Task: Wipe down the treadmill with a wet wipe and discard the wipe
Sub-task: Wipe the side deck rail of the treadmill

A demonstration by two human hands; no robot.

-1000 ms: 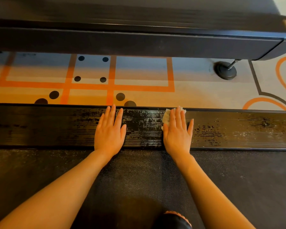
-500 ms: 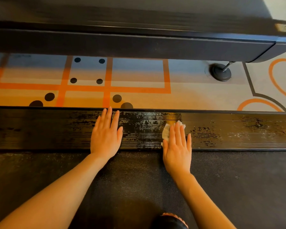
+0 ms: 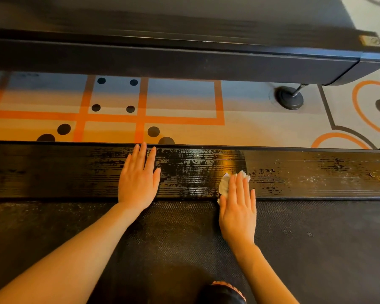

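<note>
The treadmill's black ribbed side rail (image 3: 316, 172) runs across the view, with the textured running belt (image 3: 316, 249) below it. A glossy wet patch shines on the rail between my hands. My right hand (image 3: 237, 207) lies flat with straight fingers, pressing a crumpled white wet wipe (image 3: 224, 185) onto the near edge of the rail; most of the wipe is hidden under my fingers. My left hand (image 3: 138, 181) rests flat and open on the rail to the left, holding nothing.
A second black treadmill (image 3: 184, 53) lies parallel beyond a strip of patterned carpet (image 3: 250, 119) with orange lines and dark dots. Its round levelling foot (image 3: 290, 98) stands on the carpet at right. A dark shoe tip (image 3: 224, 292) shows at the bottom.
My right hand has slid the wipe from the rail's far edge back toward the belt, leaving a wet streak. My left hand stays flat on the rail.
</note>
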